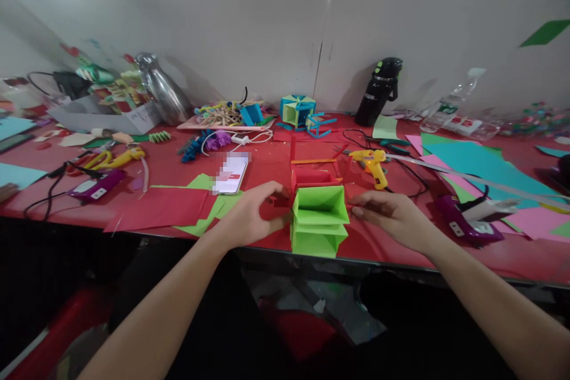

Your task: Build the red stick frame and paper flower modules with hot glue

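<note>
A bright green folded-paper piece (320, 214) with box-like openings stands at the table's front edge. Directly behind it is a red paper piece (312, 178) joined to or touching a frame of thin sticks (314, 161). At the left side of these, my left hand (262, 214) has its thumb and fingers apart, fingertips near the red and green paper; whether they touch is unclear. On the right, my right hand (387, 214) has its fingers extended and apart, with the fingertips close to the green piece. Neither hand visibly holds anything.
A yellow glue gun (370, 167) lies behind my right hand, its cable running right. A phone (233, 173) and red paper sheets (160, 208) lie left. Farther back stand a black bottle (378, 92), a steel flask (162, 92) and a blue-green paper model (297, 111).
</note>
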A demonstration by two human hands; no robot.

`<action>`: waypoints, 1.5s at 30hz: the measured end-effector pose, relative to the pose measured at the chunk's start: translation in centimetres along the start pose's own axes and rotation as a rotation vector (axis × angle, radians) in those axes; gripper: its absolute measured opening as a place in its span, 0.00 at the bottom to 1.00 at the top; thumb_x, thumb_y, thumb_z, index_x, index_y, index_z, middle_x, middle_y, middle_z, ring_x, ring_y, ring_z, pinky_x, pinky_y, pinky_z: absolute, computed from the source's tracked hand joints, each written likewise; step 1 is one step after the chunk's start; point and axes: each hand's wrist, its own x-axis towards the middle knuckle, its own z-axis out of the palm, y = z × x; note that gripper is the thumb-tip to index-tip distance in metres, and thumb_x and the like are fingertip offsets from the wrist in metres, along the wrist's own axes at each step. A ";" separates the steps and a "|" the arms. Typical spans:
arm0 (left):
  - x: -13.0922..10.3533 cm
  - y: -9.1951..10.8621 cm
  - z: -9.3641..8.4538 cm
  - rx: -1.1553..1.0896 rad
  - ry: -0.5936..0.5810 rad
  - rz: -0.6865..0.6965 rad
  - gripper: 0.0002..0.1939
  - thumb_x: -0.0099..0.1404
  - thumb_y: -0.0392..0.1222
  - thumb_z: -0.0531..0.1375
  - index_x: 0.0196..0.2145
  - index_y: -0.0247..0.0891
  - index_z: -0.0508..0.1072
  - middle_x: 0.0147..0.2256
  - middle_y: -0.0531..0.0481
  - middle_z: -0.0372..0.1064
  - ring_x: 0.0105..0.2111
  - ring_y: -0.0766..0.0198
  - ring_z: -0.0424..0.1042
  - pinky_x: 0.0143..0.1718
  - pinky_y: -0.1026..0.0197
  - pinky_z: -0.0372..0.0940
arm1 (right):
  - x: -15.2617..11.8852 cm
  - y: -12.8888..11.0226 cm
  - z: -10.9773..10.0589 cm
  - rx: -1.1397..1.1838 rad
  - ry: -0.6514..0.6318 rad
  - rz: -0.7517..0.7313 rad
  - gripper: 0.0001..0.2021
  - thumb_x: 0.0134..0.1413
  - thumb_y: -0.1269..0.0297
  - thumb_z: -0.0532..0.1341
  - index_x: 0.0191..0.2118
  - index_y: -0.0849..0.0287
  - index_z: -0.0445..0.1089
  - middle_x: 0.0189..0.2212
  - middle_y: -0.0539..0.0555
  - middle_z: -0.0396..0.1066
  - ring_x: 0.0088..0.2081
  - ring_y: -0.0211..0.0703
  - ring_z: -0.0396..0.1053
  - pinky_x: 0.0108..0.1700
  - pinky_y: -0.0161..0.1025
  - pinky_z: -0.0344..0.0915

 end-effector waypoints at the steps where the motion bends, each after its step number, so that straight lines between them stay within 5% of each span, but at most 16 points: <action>1: 0.0 0.1 0.1 -0.008 0.005 -0.003 0.13 0.62 0.41 0.64 0.43 0.37 0.70 0.40 0.48 0.72 0.39 0.62 0.71 0.43 0.58 0.67 | 0.0 0.0 0.0 -0.001 -0.002 0.003 0.15 0.54 0.51 0.66 0.40 0.57 0.75 0.36 0.55 0.77 0.39 0.48 0.75 0.44 0.44 0.72; 14: 0.0 -0.2 0.1 0.013 0.000 0.015 0.12 0.61 0.40 0.63 0.42 0.38 0.69 0.39 0.48 0.70 0.38 0.62 0.70 0.42 0.59 0.66 | -0.1 -0.7 0.3 -0.090 0.020 -0.026 0.14 0.55 0.51 0.65 0.40 0.56 0.77 0.38 0.56 0.79 0.40 0.51 0.77 0.47 0.46 0.73; 25: -0.5 0.3 -0.4 0.285 -0.042 0.101 0.15 0.61 0.41 0.62 0.46 0.38 0.69 0.47 0.41 0.70 0.47 0.53 0.70 0.49 0.51 0.65 | 0.0 -1.2 0.1 -0.144 0.015 -0.041 0.13 0.56 0.52 0.64 0.40 0.55 0.77 0.38 0.55 0.79 0.39 0.49 0.76 0.45 0.45 0.73; 39: -0.1 0.4 -1.5 0.084 0.084 0.196 0.13 0.62 0.32 0.60 0.45 0.39 0.72 0.49 0.42 0.69 0.50 0.56 0.70 0.53 0.53 0.65 | -0.3 -3.0 -0.1 -0.080 0.116 -0.174 0.19 0.59 0.52 0.61 0.54 0.50 0.69 0.55 0.56 0.70 0.53 0.53 0.69 0.56 0.50 0.67; 45: -0.2 0.7 -1.3 -0.015 -0.008 0.183 0.13 0.62 0.31 0.59 0.44 0.38 0.74 0.53 0.40 0.65 0.55 0.54 0.67 0.57 0.52 0.63 | -1.8 -6.8 2.0 -0.462 0.221 -0.239 0.43 0.46 0.38 0.65 0.65 0.50 0.57 0.59 0.62 0.64 0.58 0.67 0.61 0.59 0.60 0.59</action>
